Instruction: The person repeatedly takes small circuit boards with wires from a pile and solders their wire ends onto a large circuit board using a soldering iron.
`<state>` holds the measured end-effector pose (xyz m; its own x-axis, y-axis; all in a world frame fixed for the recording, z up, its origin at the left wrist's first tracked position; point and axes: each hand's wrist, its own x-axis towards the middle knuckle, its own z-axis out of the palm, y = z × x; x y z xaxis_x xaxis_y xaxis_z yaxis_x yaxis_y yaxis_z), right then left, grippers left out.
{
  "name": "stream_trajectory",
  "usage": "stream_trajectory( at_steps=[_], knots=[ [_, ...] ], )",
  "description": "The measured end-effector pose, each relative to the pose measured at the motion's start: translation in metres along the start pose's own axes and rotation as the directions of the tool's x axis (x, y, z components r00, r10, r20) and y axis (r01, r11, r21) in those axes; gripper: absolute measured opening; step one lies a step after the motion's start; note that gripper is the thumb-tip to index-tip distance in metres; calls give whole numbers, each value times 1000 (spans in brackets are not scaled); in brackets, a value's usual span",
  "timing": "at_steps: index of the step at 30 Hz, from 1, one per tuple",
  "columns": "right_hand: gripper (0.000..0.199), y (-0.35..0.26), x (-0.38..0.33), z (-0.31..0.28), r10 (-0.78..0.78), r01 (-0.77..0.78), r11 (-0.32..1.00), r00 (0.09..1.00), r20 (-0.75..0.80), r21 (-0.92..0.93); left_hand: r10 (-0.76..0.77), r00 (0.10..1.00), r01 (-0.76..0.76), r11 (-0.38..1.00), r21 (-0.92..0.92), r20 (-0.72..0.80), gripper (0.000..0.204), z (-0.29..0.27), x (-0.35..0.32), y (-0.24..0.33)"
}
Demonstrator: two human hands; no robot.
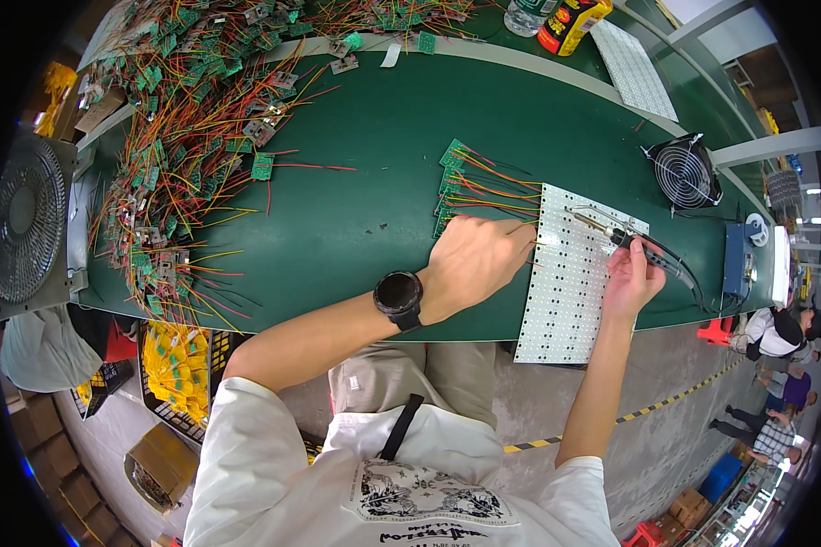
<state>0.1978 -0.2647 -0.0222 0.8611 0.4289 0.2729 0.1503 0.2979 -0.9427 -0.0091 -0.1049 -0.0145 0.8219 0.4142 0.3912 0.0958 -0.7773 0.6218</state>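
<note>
My right hand (637, 278) grips a soldering iron (618, 236) over a white perforated board (566, 296), its metal tip pointing left toward the board's upper part. Fingers bent and pinched, my left hand (479, 260) is at the board's left edge with thin wires at its fingertips; the exact grip is partly hidden. Small green circuit boards (451, 182) lie in a row just beyond my left hand. Their red and yellow wires (502, 182) run right to the white board's edge. The board's near end overhangs the table's front edge.
A large tangled pile of wired circuit boards (201, 173) covers the table's left side. At the right are a small fan (683, 173) and a blue box (739, 260) beside the iron's cable. A bottle (527, 15), a yellow-black can (570, 23) and another white board (634, 68) lie farther back.
</note>
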Motion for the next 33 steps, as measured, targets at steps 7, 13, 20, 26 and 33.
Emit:
stream_trajectory(
  at_steps=[7, 13, 20, 26, 33],
  knots=[
    [15, -14, 9, 8, 8, -14, 997, 997, -78, -75, -43, 998, 43, 999, -6, -38, 6, 1, 1, -2],
    [13, -23, 11, 6, 234, -235, 971, 971, 44, 39, -76, 993, 74, 997, -23, -86, 6, 0, 3, 0],
    [18, -2, -1, -2, 156, -155, 988, 983, 101, -25, -119, 989, 115, 992, -45, -91, 4, 2, 3, -2],
    [17, -1, -2, -1, 145, -140, 989, 974, 174, -42, -122, 986, 116, 992, -57, -115, 2, 2, 2, -3],
    [17, -2, -2, -4, 156, -146, 987, 966, 208, -62, -127, 986, 121, 991, -63, -110, 3, 2, 3, -3]
  ],
)
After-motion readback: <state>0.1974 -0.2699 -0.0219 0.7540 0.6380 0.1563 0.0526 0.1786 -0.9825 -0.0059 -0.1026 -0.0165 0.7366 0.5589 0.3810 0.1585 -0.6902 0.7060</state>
